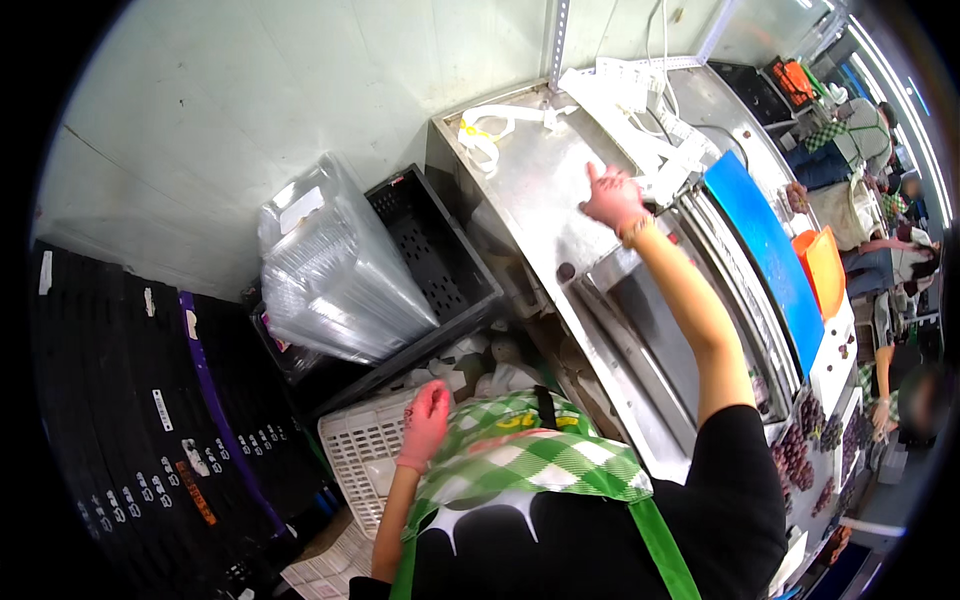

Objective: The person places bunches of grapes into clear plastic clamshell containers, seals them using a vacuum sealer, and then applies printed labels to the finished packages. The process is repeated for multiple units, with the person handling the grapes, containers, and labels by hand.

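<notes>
My right hand (615, 201), in a pink glove, reaches over the stainless steel table (551, 217) with its fingers spread and nothing seen in it. It is beside a white device and a long wrapping machine with metal bars (739, 277). A blue sheet (765, 255) lies along the machine's far side. My left hand (426, 426), also gloved in pink, is held by my green checked apron, above a white plastic basket (360, 442). Its fingers are curled; whether anything is inside them cannot be told.
Stacked clear plastic containers (337, 277) rest over a black crate (442, 255). Tall stacks of black crates (135, 405) stand at the left. White cables (666, 60) hang over the table. Bunches of grapes (795, 457) lie at the right, near a co-worker's hands (881, 416).
</notes>
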Demonstrator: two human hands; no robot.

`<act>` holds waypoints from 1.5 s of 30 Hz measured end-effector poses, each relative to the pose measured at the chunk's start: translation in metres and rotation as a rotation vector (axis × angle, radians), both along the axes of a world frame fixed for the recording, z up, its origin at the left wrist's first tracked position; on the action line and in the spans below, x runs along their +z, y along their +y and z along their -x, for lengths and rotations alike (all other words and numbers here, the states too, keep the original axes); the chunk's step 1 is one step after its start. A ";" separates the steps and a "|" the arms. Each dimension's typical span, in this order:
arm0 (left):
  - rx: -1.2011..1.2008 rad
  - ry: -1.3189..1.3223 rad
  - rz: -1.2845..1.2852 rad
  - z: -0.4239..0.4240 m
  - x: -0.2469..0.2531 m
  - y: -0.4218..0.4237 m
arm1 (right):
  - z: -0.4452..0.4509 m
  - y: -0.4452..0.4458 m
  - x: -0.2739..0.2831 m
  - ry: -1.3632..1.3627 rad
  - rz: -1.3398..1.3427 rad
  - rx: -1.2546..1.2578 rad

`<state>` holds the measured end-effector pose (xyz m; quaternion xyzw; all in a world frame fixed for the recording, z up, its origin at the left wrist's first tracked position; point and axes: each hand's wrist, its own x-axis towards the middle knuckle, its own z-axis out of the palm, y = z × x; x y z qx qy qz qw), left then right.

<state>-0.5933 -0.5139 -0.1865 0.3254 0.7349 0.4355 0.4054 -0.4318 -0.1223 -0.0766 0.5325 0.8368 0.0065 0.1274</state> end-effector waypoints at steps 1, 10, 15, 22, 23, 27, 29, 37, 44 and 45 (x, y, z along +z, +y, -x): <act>0.000 0.065 -0.001 0.000 0.001 0.009 | 0.003 0.025 0.017 -0.201 0.000 -0.127; -0.038 0.156 -0.030 -0.005 0.027 0.073 | -0.027 0.137 -0.021 0.659 0.192 -0.499; -0.058 -0.114 -0.032 -0.006 0.052 0.107 | -0.012 0.081 0.053 1.448 0.572 0.006; -0.146 -0.682 -0.392 -0.004 0.107 0.156 | -0.006 -0.093 0.091 1.213 0.901 0.253; -0.234 -0.705 -0.352 -0.004 0.120 0.156 | -0.003 -0.107 0.064 1.344 0.915 0.372; -0.341 -0.591 -0.287 -0.002 0.119 0.143 | 0.017 -0.153 0.058 1.650 1.027 0.087; -0.273 -0.485 -0.406 -0.004 0.121 0.143 | 0.024 -0.164 0.060 1.762 0.996 -0.009; -0.381 -0.632 -0.308 -0.001 0.137 0.118 | 0.040 -0.146 0.055 1.981 0.586 -0.196; -0.049 -0.525 -0.498 0.028 0.153 0.114 | 0.035 -0.164 0.058 1.987 1.162 -0.097; -0.002 -0.452 -0.510 0.033 0.165 0.120 | 0.027 -0.169 0.052 1.890 1.290 -0.013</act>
